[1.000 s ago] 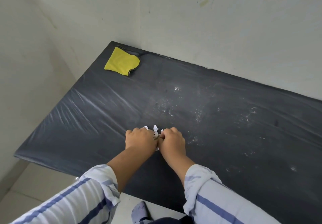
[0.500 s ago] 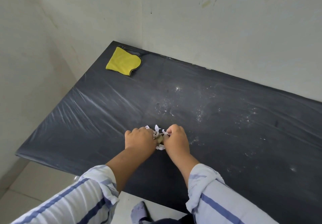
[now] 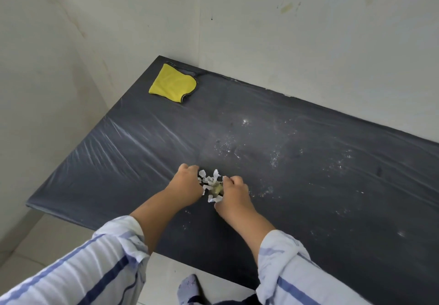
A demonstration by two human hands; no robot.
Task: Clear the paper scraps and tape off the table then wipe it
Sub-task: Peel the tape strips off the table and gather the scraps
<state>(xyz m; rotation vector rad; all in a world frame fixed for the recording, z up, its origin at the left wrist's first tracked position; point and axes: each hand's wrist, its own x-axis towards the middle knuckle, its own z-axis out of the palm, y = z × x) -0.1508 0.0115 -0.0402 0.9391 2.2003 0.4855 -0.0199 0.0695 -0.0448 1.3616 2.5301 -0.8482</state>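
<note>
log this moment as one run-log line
phase: gathering | left hand: curled beside scraps, grip unclear | right hand: pinching paper scraps | yellow cloth: far left corner, untouched | table: speckled, not yet wiped

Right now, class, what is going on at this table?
A person's left hand and right hand, fingers curled, crowd a small heap of paper scraps together on the black table; the right hand seems to pinch some. The yellow cloth lies untouched at the far left corner, and white specks dot the surface.
</note>
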